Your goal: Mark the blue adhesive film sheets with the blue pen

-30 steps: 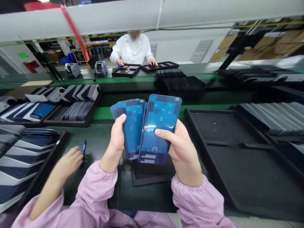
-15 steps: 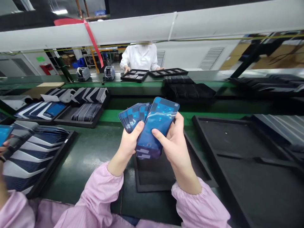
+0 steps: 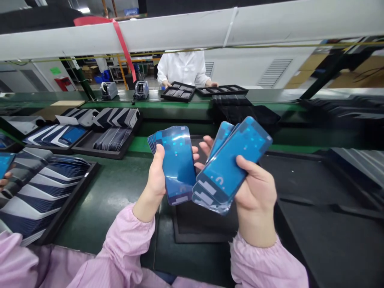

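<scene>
My left hand [image 3: 156, 176] grips a fanned stack of blue, film-covered phone-shaped panels [image 3: 177, 164], thumb along the left edge and fingertips showing at the right. Several more such panels [image 3: 234, 160] are in my right hand [image 3: 255, 192], its thumb pressed on the top one and its fingers behind and to the left. The two stacks are tilted away from each other, their lower ends close together. Beneath them on the green bench lies a black tray [image 3: 204, 236], partly hidden by my hands and the panels.
To the left, a black tray [image 3: 70, 200] holds rows of panels; more filled trays [image 3: 120, 154] stand behind it. A large black tray [image 3: 330, 248] lies at right. A co-worker's hand [image 3: 6, 180] shows at the left edge. Across the bench, a person in white [image 3: 183, 70] handles trays.
My right hand has moved right with several panels, separating them from those in my left hand. The view has shifted slightly.
</scene>
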The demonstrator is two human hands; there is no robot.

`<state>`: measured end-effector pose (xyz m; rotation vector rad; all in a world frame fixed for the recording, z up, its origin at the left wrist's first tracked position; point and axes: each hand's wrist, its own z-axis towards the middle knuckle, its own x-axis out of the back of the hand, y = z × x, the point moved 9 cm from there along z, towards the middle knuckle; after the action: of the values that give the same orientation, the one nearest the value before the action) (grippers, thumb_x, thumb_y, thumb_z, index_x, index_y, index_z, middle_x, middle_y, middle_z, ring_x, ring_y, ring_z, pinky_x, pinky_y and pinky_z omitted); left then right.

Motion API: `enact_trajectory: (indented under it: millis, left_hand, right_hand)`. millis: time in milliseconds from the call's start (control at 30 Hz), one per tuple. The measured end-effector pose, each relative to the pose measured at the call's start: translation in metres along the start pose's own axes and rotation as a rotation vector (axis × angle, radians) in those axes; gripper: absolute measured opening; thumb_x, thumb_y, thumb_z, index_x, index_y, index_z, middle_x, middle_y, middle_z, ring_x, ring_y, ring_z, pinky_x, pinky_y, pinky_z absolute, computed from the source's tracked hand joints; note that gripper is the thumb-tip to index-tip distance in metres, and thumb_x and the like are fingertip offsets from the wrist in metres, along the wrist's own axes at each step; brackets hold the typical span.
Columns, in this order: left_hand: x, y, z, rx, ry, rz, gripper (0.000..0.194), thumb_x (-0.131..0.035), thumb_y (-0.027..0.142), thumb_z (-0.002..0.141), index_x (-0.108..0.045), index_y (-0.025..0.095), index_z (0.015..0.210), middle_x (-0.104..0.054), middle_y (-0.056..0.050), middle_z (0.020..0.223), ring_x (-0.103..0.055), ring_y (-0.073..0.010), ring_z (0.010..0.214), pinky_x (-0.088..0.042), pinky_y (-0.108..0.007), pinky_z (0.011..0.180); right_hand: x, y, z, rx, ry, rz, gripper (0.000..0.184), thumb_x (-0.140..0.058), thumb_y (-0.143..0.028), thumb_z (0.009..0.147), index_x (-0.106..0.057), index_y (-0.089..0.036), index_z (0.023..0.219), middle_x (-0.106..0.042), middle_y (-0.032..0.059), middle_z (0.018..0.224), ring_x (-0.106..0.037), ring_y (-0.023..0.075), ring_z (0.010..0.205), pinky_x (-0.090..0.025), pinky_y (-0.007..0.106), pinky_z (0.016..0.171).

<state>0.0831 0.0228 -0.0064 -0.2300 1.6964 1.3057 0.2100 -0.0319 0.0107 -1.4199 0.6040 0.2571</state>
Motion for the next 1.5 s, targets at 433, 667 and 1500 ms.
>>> enact_trajectory:
  millis: [433,667,1500]
  left_hand:
    - [-0.023,-0.003,-0.013,0.097,-0.171,-0.155,0.071,-0.047,0.075,0.094,-0.073,0.014,0.120,-0.076,-0.013,0.103,-0.073,-0.0225,0.087,-0.061,-0.034,0.080]
    - [-0.027,-0.006,-0.016,0.185,-0.170,-0.204,0.083,-0.030,0.079,0.096,-0.073,0.012,0.119,-0.076,-0.016,0.102,-0.074,-0.0237,0.085,-0.061,-0.035,0.077]
    - [-0.038,-0.005,-0.032,0.328,-0.322,-0.352,0.112,-0.002,0.087,0.089,-0.071,0.007,0.124,-0.074,-0.019,0.102,-0.073,-0.0259,0.087,-0.060,-0.036,0.080]
  right_hand:
    - [0.027,-0.029,-0.005,0.080,0.138,-0.219,0.054,-0.057,-0.042,0.070,-0.070,-0.036,0.122,-0.052,-0.0060,0.153,-0.038,0.0269,0.152,-0.042,0.052,0.120]
    - [0.060,-0.018,-0.008,0.093,0.214,-0.102,0.065,-0.055,-0.026,0.059,-0.071,-0.039,0.120,-0.060,-0.0066,0.145,-0.042,0.0302,0.149,-0.049,0.061,0.111]
    - [0.089,0.060,-0.062,0.655,0.407,-0.710,0.076,-0.091,-0.027,0.064,-0.037,-0.031,0.117,-0.053,0.0091,0.126,-0.065,0.0264,0.109,-0.052,0.049,0.104]
